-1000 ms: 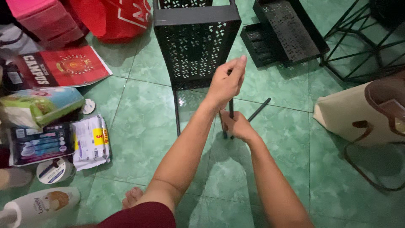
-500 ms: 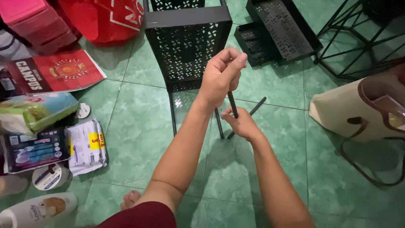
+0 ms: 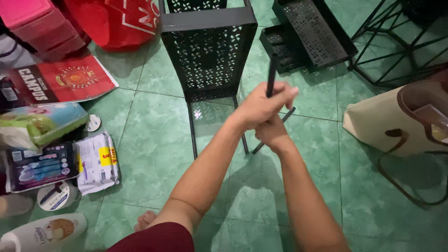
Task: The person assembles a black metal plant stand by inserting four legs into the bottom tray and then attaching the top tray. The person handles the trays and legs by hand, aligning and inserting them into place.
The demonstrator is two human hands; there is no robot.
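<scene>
Left hand [image 3: 261,106] is closed in a fist around a thin black metal rod [image 3: 270,77], which rises just out of its top. Right hand [image 3: 270,133] sits directly under the left, touching it, fingers curled shut around what looks like the same rod or a second one; the overlap hides which. A dark rod end [image 3: 273,133] slants out below the hands toward the green tiled floor [image 3: 154,149].

Landmark: the black perforated metal panel [image 3: 207,56] with two thin legs, just beyond the hands. The rod is held directly in front of its right leg.

Judgement on the step: keep both fists stacked and the rod in line with its mate; twist or press along the axis, not sideways, so the thin metal does not bend.

Count: panels with legs, one; black perforated trays [image 3: 308,35] right of the panel, two; beige tote bag [image 3: 401,119] far right, one; red plastic bag [image 3: 116,21] left of it, one.
</scene>
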